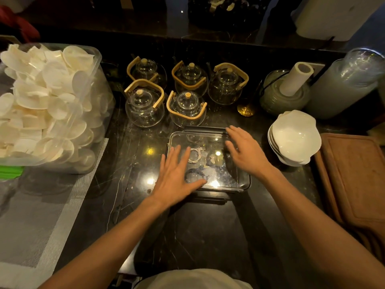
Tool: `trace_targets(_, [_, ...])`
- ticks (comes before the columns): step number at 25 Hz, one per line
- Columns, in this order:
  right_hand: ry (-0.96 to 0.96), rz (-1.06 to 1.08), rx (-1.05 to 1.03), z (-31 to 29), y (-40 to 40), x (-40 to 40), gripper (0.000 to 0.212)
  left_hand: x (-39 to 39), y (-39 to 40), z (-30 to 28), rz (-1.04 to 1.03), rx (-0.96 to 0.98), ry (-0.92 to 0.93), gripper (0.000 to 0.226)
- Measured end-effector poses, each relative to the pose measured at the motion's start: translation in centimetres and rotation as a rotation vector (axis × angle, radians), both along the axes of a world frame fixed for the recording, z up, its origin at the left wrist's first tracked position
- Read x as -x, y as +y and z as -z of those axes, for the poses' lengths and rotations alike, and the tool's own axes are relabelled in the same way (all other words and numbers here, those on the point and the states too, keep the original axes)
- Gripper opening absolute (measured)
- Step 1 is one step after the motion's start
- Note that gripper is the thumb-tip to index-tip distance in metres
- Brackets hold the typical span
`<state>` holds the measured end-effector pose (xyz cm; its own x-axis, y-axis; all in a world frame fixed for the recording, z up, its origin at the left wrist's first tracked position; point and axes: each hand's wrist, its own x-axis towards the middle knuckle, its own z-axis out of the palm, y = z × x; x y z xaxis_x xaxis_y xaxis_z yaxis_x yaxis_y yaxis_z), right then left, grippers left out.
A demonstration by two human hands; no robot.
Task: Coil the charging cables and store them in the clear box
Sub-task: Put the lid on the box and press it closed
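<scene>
The clear box (242, 180) sits on the dark counter in front of me, with a clear lid lying on top. Through the lid I see a coiled white cable (195, 156) near the box's middle and a coiled dark cable (194, 174) nearer to me. My left hand (177, 176) lies flat on the lid's left side, fingers spread, partly covering the dark coil. My right hand (245, 151) rests flat over the lid's right side, fingers pointing to the far left corner. Neither hand grips anything.
Several glass teapots (187, 107) with wooden handles stand just behind the box. A big clear tub of white shells (48, 105) is at left on a grey mat. Stacked white bowls (295, 138) and wooden boards (354, 174) lie right. A paper roll (295, 78) stands behind.
</scene>
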<state>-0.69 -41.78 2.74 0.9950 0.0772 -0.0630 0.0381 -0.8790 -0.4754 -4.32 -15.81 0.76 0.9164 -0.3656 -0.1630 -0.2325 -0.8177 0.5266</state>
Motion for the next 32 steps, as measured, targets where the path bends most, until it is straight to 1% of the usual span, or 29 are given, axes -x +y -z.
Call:
trace_targets(3, [0.114, -0.068, 0.111, 0.3, 0.9, -2.2, 0.059, 0.4, 0.4, 0.5, 0.041, -0.065, -0.024, 0.127])
trace_targets(6, [0.127, -0.084, 0.147, 0.5, 0.9, -2.9, 0.067, 0.4, 0.8, 0.8, 0.083, -0.096, -0.044, 0.13])
trace_targets(8, [0.142, -0.039, 0.146, 0.7, 0.7, -3.0, 0.073, 0.4, 1.1, 0.9, 0.117, -0.117, -0.055, 0.128])
trace_targets(10, [0.169, 0.075, 0.113, 0.9, 0.5, -3.0, 0.075, 0.4, 1.4, 0.9, 0.142, -0.145, -0.081, 0.127])
trace_targets(12, [0.201, 0.125, 0.063, 0.9, 0.4, -3.0, 0.075, 0.6, 1.5, 1.0, 0.162, -0.184, -0.122, 0.125])
trace_targets(15, [0.204, 0.07, 0.036, 1.0, 0.7, -3.6, 0.073, 0.7, 1.6, 1.1, 0.139, -0.201, -0.126, 0.124])
trace_targets(21, [0.203, -0.001, 0.082, 1.3, 1.9, -5.2, 0.067, 0.3, 2.2, 1.0, 0.077, -0.163, -0.097, 0.124])
trace_targets(27, [0.237, 0.007, 0.108, 1.4, 2.0, -5.5, 0.057, 0.2, 2.3, 1.0, 0.081, -0.195, -0.181, 0.118])
trace_targets(32, [0.243, 0.031, 0.119, 1.8, 2.0, -5.8, 0.058, -0.9, 2.7, 1.0, 0.106, -0.19, -0.193, 0.119])
